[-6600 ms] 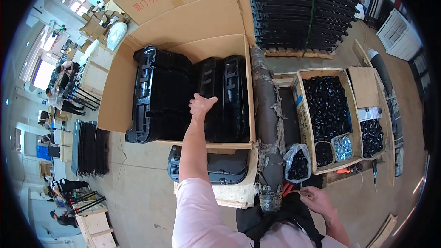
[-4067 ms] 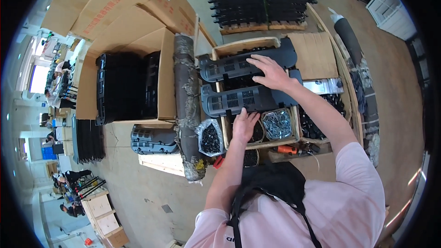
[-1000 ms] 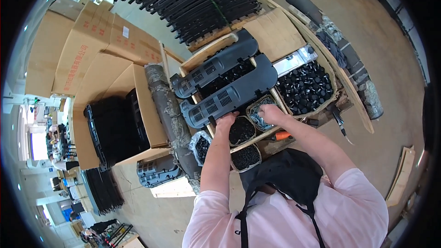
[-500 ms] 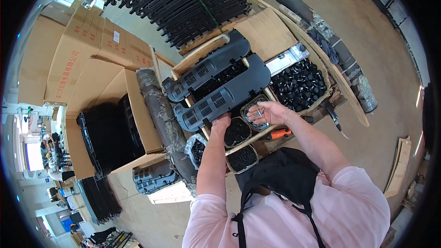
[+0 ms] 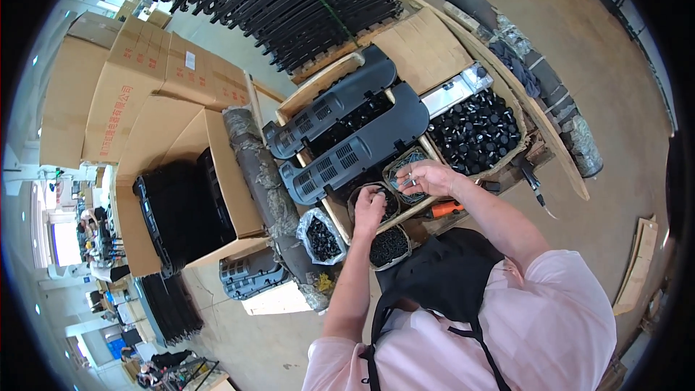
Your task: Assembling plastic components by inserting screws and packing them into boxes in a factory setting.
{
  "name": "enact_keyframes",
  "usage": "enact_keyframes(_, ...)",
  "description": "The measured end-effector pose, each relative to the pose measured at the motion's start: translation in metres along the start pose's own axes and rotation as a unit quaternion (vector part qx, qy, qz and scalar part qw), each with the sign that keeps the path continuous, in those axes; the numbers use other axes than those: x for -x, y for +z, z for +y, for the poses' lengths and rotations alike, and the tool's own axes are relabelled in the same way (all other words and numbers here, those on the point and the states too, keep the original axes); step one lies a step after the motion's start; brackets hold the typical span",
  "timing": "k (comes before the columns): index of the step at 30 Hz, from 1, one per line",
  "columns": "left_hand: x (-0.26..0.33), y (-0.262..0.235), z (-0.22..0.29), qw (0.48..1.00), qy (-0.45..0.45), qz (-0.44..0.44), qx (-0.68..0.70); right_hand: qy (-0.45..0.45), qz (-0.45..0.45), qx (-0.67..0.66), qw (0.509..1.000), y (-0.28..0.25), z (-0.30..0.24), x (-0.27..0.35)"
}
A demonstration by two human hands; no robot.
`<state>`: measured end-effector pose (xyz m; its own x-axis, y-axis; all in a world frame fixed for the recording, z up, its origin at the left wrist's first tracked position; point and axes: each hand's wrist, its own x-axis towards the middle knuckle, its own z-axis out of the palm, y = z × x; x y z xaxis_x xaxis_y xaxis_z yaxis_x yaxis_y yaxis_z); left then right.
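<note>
My left hand point(image 5: 371, 206) is over a small basket of black parts point(image 5: 392, 208), its fingers pinched together. What they hold, if anything, is too small to make out. To its right, my right hand point(image 5: 431, 177) is palm up above a basket of thin silvery pieces point(image 5: 393, 171), fingers curled round a few small shiny metal pieces that look like screws. Just beyond the hands, a dark grey plastic cover point(image 5: 362, 146) with slotted vents lies slantwise across the wooden frame. A second matching cover point(image 5: 329, 111) rests behind it, parallel.
A bin of black round knobs point(image 5: 478, 134) is at right, beside an orange-handled tool point(image 5: 444, 208). Nearer are a bag of black pieces point(image 5: 321, 239) and another small basket point(image 5: 389, 246). An open carton point(image 5: 217, 174) and a wrapped roller point(image 5: 255, 163) flank the left.
My left hand has come out from under the near cover's edge and moved right, over the basket of black parts. The right hand has stayed nearly in place, its fingers curling more.
</note>
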<state>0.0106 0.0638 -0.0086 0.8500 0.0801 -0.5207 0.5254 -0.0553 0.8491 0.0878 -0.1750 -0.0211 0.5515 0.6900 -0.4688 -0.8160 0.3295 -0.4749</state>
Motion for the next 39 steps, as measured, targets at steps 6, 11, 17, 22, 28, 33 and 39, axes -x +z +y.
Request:
enact_keyframes(6,0.036,0.000,0.018,0.960,-0.030,-0.026,0.278,0.019,0.031,0.086,0.996,0.001,0.002,-0.006)
enact_keyframes(11,0.027,-0.003,0.006,0.954,-0.055,-0.006,0.293,0.055,0.060,0.108,0.991,0.000,0.003,-0.006)
enact_keyframes(17,0.022,0.004,0.006,0.971,-0.053,-0.027,0.231,0.064,0.090,0.086,0.990,-0.001,0.001,-0.008)
enact_keyframes(22,0.020,0.016,0.013,0.983,-0.049,-0.039,0.175,0.061,0.088,-0.005,0.994,0.005,-0.001,-0.004)
enact_keyframes(28,0.016,0.031,0.016,0.983,-0.015,-0.063,0.172,0.028,0.042,0.105,0.993,0.000,0.007,-0.006)
enact_keyframes(33,0.012,0.034,0.019,0.984,-0.007,-0.066,0.168,-0.026,0.083,0.142,0.986,0.008,0.002,0.001)
enact_keyframes(39,0.005,0.036,0.022,0.989,0.002,-0.078,0.129,-0.047,0.088,0.184,0.978,0.020,-0.005,0.006)
